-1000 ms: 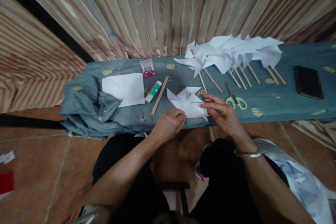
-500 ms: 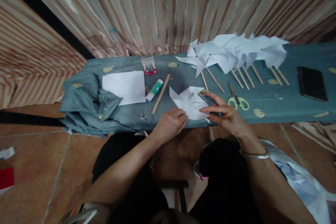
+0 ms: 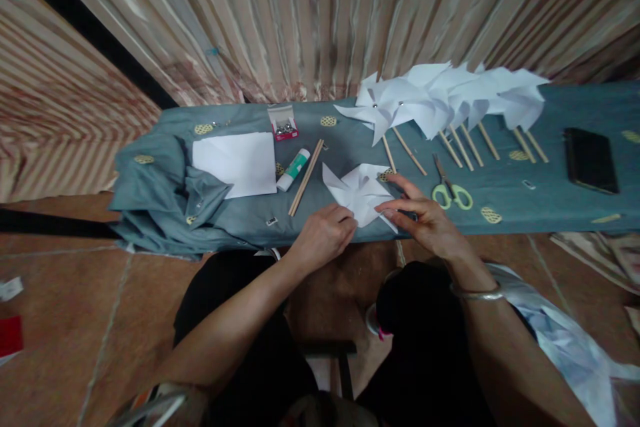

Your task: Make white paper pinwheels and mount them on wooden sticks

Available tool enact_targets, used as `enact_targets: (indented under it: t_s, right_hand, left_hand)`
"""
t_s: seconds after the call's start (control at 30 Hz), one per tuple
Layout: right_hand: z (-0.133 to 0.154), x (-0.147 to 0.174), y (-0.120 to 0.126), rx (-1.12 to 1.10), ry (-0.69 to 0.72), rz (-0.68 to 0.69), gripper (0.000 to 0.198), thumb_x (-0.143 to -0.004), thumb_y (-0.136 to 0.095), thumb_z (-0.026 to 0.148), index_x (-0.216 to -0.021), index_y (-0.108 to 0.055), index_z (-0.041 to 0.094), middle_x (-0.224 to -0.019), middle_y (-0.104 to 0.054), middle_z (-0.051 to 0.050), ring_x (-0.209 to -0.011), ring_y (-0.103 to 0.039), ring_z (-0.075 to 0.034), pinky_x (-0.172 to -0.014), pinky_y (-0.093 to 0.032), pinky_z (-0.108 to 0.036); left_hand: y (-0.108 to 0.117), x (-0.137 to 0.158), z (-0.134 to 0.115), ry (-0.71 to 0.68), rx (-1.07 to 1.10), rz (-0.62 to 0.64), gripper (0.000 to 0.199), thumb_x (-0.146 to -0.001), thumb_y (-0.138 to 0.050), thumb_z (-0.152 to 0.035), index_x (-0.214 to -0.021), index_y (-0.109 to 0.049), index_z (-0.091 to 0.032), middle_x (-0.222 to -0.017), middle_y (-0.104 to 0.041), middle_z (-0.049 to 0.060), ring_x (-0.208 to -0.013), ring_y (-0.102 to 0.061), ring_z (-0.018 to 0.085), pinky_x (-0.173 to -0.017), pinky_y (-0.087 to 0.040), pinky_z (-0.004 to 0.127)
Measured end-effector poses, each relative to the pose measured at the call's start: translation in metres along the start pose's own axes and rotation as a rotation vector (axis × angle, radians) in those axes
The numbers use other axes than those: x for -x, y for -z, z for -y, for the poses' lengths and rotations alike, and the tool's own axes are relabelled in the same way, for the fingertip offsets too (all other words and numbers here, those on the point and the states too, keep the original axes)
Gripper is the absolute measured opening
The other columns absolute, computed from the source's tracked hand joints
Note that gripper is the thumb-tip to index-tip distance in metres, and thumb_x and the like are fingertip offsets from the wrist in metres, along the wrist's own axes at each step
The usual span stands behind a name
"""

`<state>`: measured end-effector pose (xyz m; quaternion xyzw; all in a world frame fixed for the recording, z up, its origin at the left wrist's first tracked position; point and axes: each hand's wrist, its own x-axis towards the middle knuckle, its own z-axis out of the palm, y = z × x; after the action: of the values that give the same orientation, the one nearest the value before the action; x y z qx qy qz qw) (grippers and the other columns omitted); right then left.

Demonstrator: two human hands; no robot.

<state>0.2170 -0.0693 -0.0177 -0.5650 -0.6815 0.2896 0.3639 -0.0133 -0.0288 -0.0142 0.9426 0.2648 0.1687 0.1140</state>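
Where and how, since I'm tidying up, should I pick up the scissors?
Best by the green handle loops, probably coming from the near side of the table: the scissors lie flat, loops toward that side and blades pointing away.

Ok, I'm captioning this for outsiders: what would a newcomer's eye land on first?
Most likely the overlapping row of white pinwheels on wooden sticks, along the far side of the blue-green cloth, right of centre. Next, the folded white paper near the front edge, its near-left edge pinched by the left hand, with the right hand at its right. The scissors' lime-green handles stand out beyond that hand.
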Motion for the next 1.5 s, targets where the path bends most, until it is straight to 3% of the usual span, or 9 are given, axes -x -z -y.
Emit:
enact_targets:
  t_s: [0.27, 0.53, 0.93, 1.2, 1.5]
  right_hand:
    - [0.009, -0.009, -0.018, 0.171, 0.086, -0.155, 0.02, -0.088, -0.059, 0.04, -0.089, -0.074, 0.027, -0.145, -0.047, -0.004, -0.143, -0.031, -0.029, -0.116, -0.027, -0.055]
    - [0.022, -0.015, -0.031, 0.382, 0.097, -0.248, 0.021, -0.09, -0.056, 0.039, -0.084, -0.07, 0.024, -0.15, -0.042, -0.004, -0.143, -0.029, -0.033, -0.109, -0.034, -0.058]
    - [0.024, -0.021, -0.039, 0.518, 0.092, -0.21, 0.022, -0.092, -0.052, 0.034, -0.085, -0.068, 0.021, -0.152, -0.039, -0.009, -0.144, -0.027, -0.035, -0.108, -0.033, -0.058]
    - [0.02, -0.022, -0.041, 0.501, 0.106, -0.21, 0.022, -0.092, -0.051, 0.035, -0.085, -0.066, 0.021, -0.153, -0.037, -0.008, -0.144, -0.026, -0.035, -0.107, -0.033, -0.057]
    - [0.02, -0.022, -0.043, 0.449, 0.091, -0.221, 0.019, -0.09, -0.055, 0.037, -0.09, -0.066, 0.021, -0.151, -0.04, -0.009, -0.143, -0.029, -0.035, -0.108, -0.033, -0.058]
  left_hand:
    - [-0.003, 0.0, 0.0, -0.01, 0.002, -0.003, 0.023, -0.095, -0.044, -0.02, -0.088, -0.065, -0.013, -0.091, -0.065, 0.007, -0.088, -0.057, 0.019, -0.077, -0.051, 0.031]
    - [-0.001, -0.001, 0.0, 0.012, 0.028, 0.01, 0.022, -0.095, -0.045, -0.021, -0.09, -0.065, -0.014, -0.091, -0.064, 0.008, -0.089, -0.058, 0.02, -0.078, -0.052, 0.033]
    - [-0.002, -0.001, 0.001, 0.053, 0.059, 0.022, 0.02, -0.094, -0.045, -0.023, -0.092, -0.063, -0.014, -0.094, -0.064, 0.008, -0.091, -0.061, 0.021, -0.08, -0.054, 0.034]
    - [-0.004, 0.001, 0.001, 0.079, 0.15, -0.061, 0.026, -0.093, -0.048, -0.021, -0.116, -0.056, -0.016, -0.117, -0.062, 0.011, -0.108, -0.062, 0.021, -0.09, -0.054, 0.034]
    - [-0.002, -0.001, 0.0, 0.051, 0.097, -0.007, 0.025, -0.094, -0.046, -0.021, -0.113, -0.06, -0.014, -0.113, -0.064, 0.01, -0.098, -0.062, 0.021, -0.085, -0.055, 0.035]
